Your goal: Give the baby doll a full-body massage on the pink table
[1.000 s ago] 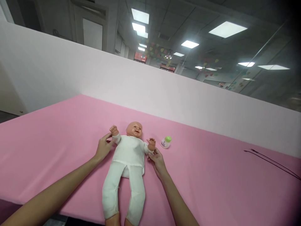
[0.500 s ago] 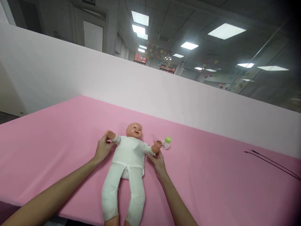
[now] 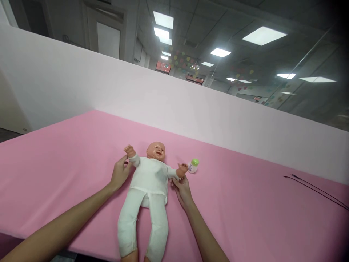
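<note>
A baby doll (image 3: 149, 178) in a white top and trousers lies face up on the pink-covered table, its head toward the far wall and its arms spread. My left hand (image 3: 120, 174) has its fingers behind the doll's arm at the left, with the thumb by the sleeve; the tips are partly hidden. At the other side, my right hand (image 3: 183, 190) pinches the doll's sleeved arm from below, near the wrist. Just past that doll hand stands a small clear bottle (image 3: 193, 166) with a green cap.
Pink cloth (image 3: 245, 203) covers the table. Two thin dark cords or rods (image 3: 316, 191) lie at the right. A white partition wall (image 3: 174, 103) with glass above runs along the far edge.
The doll's arm at the left has lifted slightly, its hand now higher and a little further right. My right hand and the doll's body have hardly moved.
</note>
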Motion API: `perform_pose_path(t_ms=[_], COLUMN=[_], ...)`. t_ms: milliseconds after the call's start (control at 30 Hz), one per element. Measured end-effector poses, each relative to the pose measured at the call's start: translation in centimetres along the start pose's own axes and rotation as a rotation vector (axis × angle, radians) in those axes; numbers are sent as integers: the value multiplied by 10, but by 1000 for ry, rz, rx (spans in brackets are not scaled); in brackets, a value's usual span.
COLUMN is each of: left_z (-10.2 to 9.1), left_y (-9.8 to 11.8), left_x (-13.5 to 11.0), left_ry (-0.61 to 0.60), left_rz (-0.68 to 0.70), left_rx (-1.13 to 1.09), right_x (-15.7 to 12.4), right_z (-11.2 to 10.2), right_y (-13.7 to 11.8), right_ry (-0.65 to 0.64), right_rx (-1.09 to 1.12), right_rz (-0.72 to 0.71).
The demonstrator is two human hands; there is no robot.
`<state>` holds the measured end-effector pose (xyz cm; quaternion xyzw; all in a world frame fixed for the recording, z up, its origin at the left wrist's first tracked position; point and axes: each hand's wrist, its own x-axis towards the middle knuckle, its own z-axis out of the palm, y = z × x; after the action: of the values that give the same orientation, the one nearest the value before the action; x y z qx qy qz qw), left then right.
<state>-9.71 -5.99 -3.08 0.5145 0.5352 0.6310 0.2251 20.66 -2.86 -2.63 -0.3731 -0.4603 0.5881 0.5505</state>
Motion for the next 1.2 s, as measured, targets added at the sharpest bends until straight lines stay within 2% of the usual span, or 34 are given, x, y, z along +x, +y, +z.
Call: perform_pose_path(t_ms=[133, 233, 400, 600, 700, 800, 967, 1067, 1200], left_z=[-2, -3, -3, -2, -2, -1, -2, -7, -20], left_y=[-5, -2, 5, -2, -4, -4, -1, -1, -4], left_x=[5, 7, 1, -1, 0, -1, 4, 12, 22], left_ry=[50, 67, 2, -265, -287, -240, -28, 137, 255], left_rz=[-158, -194, 3, 374, 427, 341, 22, -97, -251], left_rx=[-153, -217, -19, 127, 157, 165, 23, -101, -126], right_x=[4, 5, -1, -6, -5, -3, -1, 3, 11], right_z=[-8, -10, -1, 4, 3, 3, 0, -9, -27], right_y=[-2, -3, -4, -3, 0, 2, -1, -7, -14], right_ry=[154, 183, 60, -218, -231, -159, 23, 124, 300], right_rx=[165, 176, -42, -337, -339, -266, -89, -25, 53], right_rz=[52, 87, -17, -153, -162, -122, -18, -26, -3])
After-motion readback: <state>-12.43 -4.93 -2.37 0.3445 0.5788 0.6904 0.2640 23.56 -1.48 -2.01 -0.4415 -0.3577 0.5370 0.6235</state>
